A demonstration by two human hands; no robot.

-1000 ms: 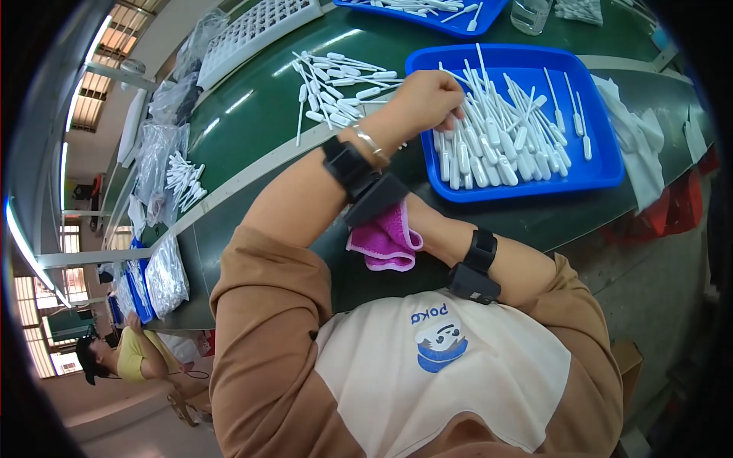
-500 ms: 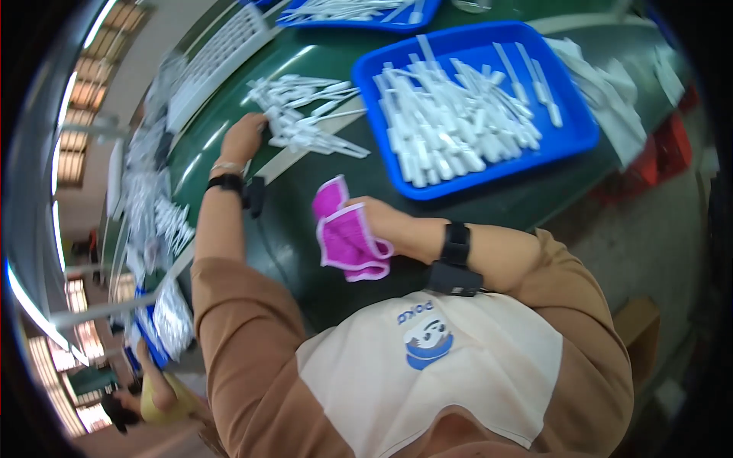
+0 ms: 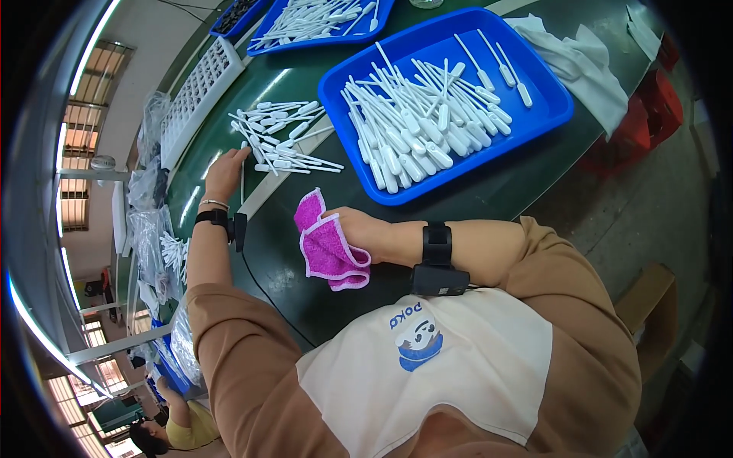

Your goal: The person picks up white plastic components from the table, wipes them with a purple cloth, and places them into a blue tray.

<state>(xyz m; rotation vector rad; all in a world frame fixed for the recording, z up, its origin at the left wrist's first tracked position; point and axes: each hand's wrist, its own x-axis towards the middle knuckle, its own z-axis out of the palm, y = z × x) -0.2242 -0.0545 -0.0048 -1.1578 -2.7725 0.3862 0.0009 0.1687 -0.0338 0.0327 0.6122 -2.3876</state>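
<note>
My left hand [image 3: 224, 174] is closed with its fingertips pinching a white plastic dropper pipette [image 3: 243, 180], whose thin stem points down toward me. It is at the left edge of a loose pile of similar pipettes [image 3: 276, 130] on the green table. My right hand [image 3: 357, 233] grips a magenta cloth [image 3: 330, 248] with a pale border, bunched up in front of my body. Folds of the cloth hide some of the fingers. Beyond my right hand is a blue tray [image 3: 551, 114] holding many more white pipettes, a few lying apart at its right side.
Another blue tray [image 3: 263, 43] of pipettes stands at the back. A white rack with rows of holes [image 3: 177, 126] lies along the far left. White sheeting [image 3: 592, 72] hangs over the table's right edge above red stools [image 3: 657, 111]. A person [image 3: 191, 424] sits at the lower left.
My left hand now holds a pipette that was not visible in it before. The whole view has shifted slightly. My right hand still grips the cloth.
</note>
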